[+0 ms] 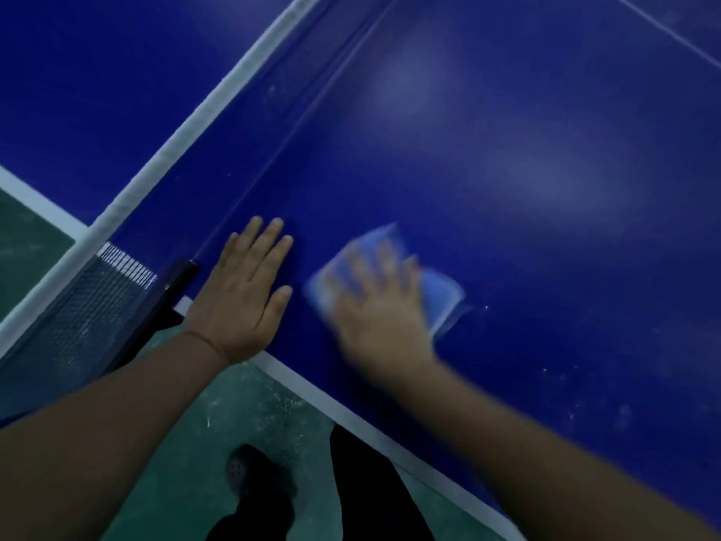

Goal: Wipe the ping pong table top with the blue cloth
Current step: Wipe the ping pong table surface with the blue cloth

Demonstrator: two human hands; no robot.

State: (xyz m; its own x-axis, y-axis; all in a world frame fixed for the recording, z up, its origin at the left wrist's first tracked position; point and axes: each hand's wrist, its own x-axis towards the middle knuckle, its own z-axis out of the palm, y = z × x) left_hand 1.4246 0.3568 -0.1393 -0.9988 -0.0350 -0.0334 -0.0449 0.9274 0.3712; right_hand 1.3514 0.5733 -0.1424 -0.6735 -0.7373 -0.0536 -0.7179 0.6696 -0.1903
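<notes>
1. A corner of the cloth (pixel 441 294) could be folded under or the cloth left behind if the pressing palm slips across it; the smooth table top (pixel 507 150) offers little grip, and the right hand (pixel 378 306) is blurred, which suggests a fast stroke.
2. Pale specks near the white edge line (pixel 351 413) could be missed, since they lie well to the right of where the cloth is now pressed.
3. The net (pixel 78 306) and its dark clamp (pixel 179 283) could be knocked if a stroke is carried too far left, as they stand just beside the left hand (pixel 242 294).
4. The cloth is found flat on the table top near the side edge, directly under the right hand; its corners show beyond the fingers on the far and right sides.
5. The right hand is spread flat with fingers extended, pressing the cloth rather than clutching it.
6. The left hand is laid flat on the bare table, fingers straight, nothing held, just beside the cloth but apart from it.
</notes>
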